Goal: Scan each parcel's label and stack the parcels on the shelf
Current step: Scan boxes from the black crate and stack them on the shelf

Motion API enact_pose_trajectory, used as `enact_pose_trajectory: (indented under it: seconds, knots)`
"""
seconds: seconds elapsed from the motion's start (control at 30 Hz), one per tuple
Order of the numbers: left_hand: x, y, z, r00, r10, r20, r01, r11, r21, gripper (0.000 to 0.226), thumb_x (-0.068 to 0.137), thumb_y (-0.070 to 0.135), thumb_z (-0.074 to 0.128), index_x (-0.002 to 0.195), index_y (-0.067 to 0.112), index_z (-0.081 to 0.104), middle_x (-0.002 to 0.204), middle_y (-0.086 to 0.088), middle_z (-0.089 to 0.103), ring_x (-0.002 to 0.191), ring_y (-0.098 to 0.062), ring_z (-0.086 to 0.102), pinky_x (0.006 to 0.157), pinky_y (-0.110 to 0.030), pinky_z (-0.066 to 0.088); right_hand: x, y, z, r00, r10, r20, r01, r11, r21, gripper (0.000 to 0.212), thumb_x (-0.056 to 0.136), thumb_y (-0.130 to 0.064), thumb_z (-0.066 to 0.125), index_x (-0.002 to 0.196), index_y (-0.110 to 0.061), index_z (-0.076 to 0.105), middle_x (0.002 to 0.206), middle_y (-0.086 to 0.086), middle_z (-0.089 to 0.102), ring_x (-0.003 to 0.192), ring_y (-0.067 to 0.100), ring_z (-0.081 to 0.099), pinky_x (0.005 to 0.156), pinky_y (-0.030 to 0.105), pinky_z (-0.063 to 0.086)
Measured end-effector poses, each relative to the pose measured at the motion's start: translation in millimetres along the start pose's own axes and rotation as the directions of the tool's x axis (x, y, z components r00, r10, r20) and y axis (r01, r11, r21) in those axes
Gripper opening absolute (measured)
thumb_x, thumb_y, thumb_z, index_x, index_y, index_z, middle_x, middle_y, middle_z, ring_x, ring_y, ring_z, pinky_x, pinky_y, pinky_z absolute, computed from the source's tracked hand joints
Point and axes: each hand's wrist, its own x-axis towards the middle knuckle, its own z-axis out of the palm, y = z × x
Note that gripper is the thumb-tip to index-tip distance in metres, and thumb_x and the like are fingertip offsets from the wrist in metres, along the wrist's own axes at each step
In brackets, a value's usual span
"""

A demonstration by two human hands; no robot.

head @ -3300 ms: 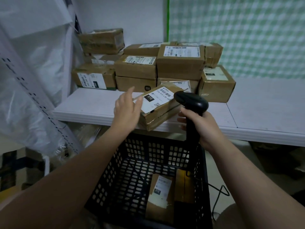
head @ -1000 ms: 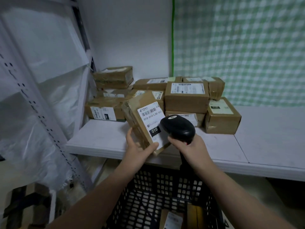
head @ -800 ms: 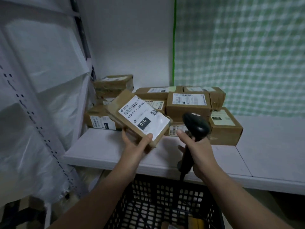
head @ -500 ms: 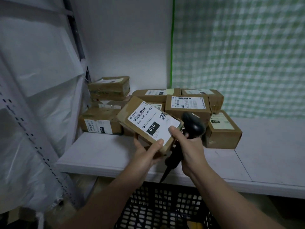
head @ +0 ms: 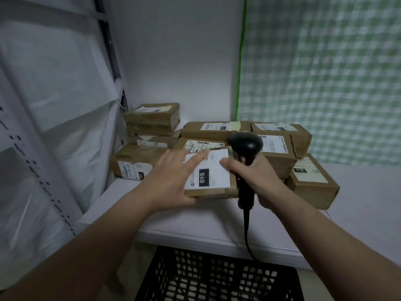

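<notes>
A flat brown parcel [head: 211, 173] with a white "010" label lies face up on the white shelf [head: 195, 222], just in front of the stacked parcels [head: 280, 148]. My left hand [head: 171, 181] rests on it, fingers spread across the label and thumb at its front left edge. My right hand [head: 260, 177] grips the handle of a black barcode scanner [head: 246, 145], whose head points up and away; that hand's thumb touches the parcel's right side. The parcel's right end is hidden behind the scanner and hand.
Several labelled brown parcels are stacked at the back of the shelf, one box [head: 310, 181] standing alone on the right. A black perforated basket [head: 217, 276] sits below the shelf edge. Plastic sheeting [head: 54, 105] hangs on the left, a green checked cloth [head: 325, 72] on the right.
The parcel was held up tilted beside the scanner; it now lies flat on the shelf in front of the stack. My left hand has shifted on top of it. The view has tilted up.
</notes>
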Motion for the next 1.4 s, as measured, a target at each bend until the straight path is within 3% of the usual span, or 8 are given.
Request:
enact_pose_trajectory:
  seconds: [0.17, 0.3, 0.43, 0.63, 0.9, 1.0, 1.13, 1.4]
  knots:
    - [58, -31, -12, 0.992, -0.104, -0.066, 0.116, 0.972, 0.204, 0.1, 0.075, 0.054, 0.066, 0.152, 0.039, 0.003, 0.148, -0.013, 0.025, 0.136, -0.03, 0.022, 0.115, -0.049, 0.006, 32, -14, -17, 0.977, -0.095, -0.19, 0.017, 0.927, -0.374, 0.021, 0.086, -0.032, 0.067, 0.075, -0.017, 0.058, 0.069, -0.002, 0.057, 0.077, 0.019, 0.058, 0.068, 0.03, 0.043]
    - [104, -42, -4, 0.99, -0.097, 0.099, 0.076, 0.977, 0.198, 0.081, 0.087, 0.046, 0.061, 0.151, 0.041, 0.011, 0.156, -0.007, 0.018, 0.144, -0.025, 0.013, 0.116, -0.052, 0.0, 48, -6, -34, 0.969, -0.047, -0.241, -0.135, 0.718, -0.683, 0.027, 0.087, -0.039, 0.057, 0.067, -0.021, 0.054, 0.07, -0.003, 0.057, 0.096, 0.025, 0.056, 0.111, 0.052, 0.027]
    - [124, -40, 12, 0.987, -0.114, 0.112, 0.103, 0.99, 0.101, 0.057, 0.099, 0.031, 0.049, 0.149, 0.038, 0.022, 0.157, 0.001, 0.025, 0.144, -0.021, 0.02, 0.117, -0.048, 0.01, 53, 15, -40, 0.974, -0.014, -0.228, -0.162, 0.659, -0.734, 0.029, 0.077, -0.048, 0.052, 0.064, -0.022, 0.052, 0.077, -0.007, 0.055, 0.12, 0.025, 0.05, 0.117, 0.054, -0.007]
    - [132, -37, 32, 0.991, -0.11, -0.072, 0.112, 0.993, 0.03, 0.06, 0.098, 0.003, 0.036, 0.147, 0.038, 0.031, 0.155, 0.009, 0.029, 0.145, -0.021, 0.021, 0.117, -0.048, -0.001, 57, 24, -41, 0.975, -0.11, -0.194, -0.077, 0.651, -0.755, 0.014, 0.085, -0.032, 0.058, 0.079, -0.019, 0.061, 0.11, -0.004, 0.058, 0.135, 0.019, 0.038, 0.114, 0.051, -0.017]
    - [121, -25, 37, 0.975, -0.155, -0.157, 0.151, 0.988, -0.038, 0.047, 0.099, 0.027, 0.045, 0.145, 0.032, 0.033, 0.157, 0.004, 0.024, 0.146, -0.017, 0.015, 0.117, -0.049, 0.004, 47, 17, -42, 0.975, -0.165, -0.151, 0.02, 0.735, -0.677, 0.029, 0.079, -0.038, 0.057, 0.091, -0.014, 0.067, 0.092, -0.002, 0.06, 0.124, 0.023, 0.046, 0.116, 0.047, -0.001]
    - [93, -8, 33, 0.958, -0.186, -0.219, 0.162, 0.979, -0.123, 0.055, 0.098, 0.033, 0.047, 0.149, 0.03, 0.027, 0.157, 0.002, 0.023, 0.147, -0.019, 0.011, 0.117, -0.046, 0.004, 21, 6, -38, 0.983, -0.136, -0.127, 0.06, 0.877, -0.476, 0.022, 0.082, -0.026, 0.066, 0.076, -0.005, 0.061, 0.065, 0.0, 0.056, 0.072, 0.018, 0.057, 0.08, 0.035, 0.042]
    - [23, 26, 56, 0.961, -0.179, -0.212, 0.115, 0.952, -0.283, 0.048, 0.096, 0.037, 0.047, 0.141, 0.022, 0.045, 0.15, -0.005, 0.038, 0.143, -0.026, 0.024, 0.116, -0.046, 0.01, -35, 14, -32, 0.999, 0.035, 0.0, -0.032, 0.931, -0.363, 0.024, 0.084, -0.018, 0.069, 0.078, 0.004, 0.063, 0.063, 0.008, 0.061, 0.057, 0.014, 0.061, 0.064, 0.031, 0.05]
    - [-116, 82, 165, 0.991, -0.095, -0.091, 0.056, 0.93, -0.364, 0.041, 0.088, 0.035, 0.049, 0.113, 0.006, 0.065, 0.115, -0.013, 0.065, 0.108, -0.033, 0.061, 0.095, -0.046, 0.049, -136, 98, -41, 0.903, 0.411, 0.124, -0.262, 0.756, -0.6, 0.017, 0.083, -0.029, 0.069, 0.074, -0.014, 0.066, 0.067, -0.002, 0.068, 0.066, 0.01, 0.063, 0.061, 0.026, 0.045]
